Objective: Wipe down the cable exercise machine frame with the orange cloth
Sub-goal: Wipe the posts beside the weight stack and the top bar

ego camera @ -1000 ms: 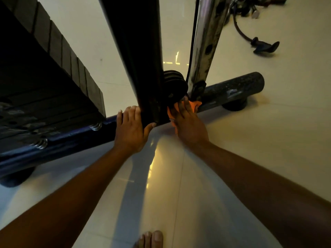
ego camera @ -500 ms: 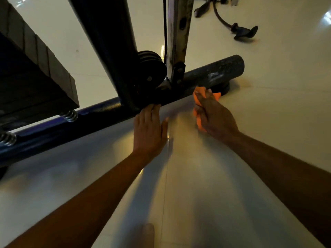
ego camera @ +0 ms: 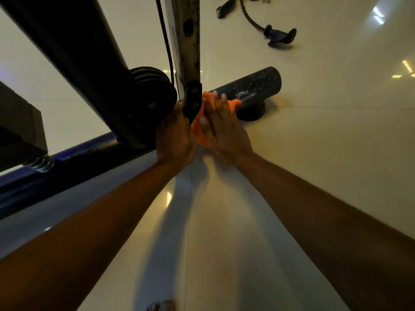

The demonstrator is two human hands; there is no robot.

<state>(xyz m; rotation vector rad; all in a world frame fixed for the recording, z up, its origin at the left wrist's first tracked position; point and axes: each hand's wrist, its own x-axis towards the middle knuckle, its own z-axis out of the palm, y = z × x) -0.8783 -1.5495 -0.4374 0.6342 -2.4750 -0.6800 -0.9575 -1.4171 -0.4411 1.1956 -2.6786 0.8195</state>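
Both hands have closed in, right hand pressing orange cloth flat, left hand seemingly open alongside.

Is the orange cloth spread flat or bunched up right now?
Bunched. The orange cloth shows creased folds under the right hand, pressed against the base bar beside the black bracket.
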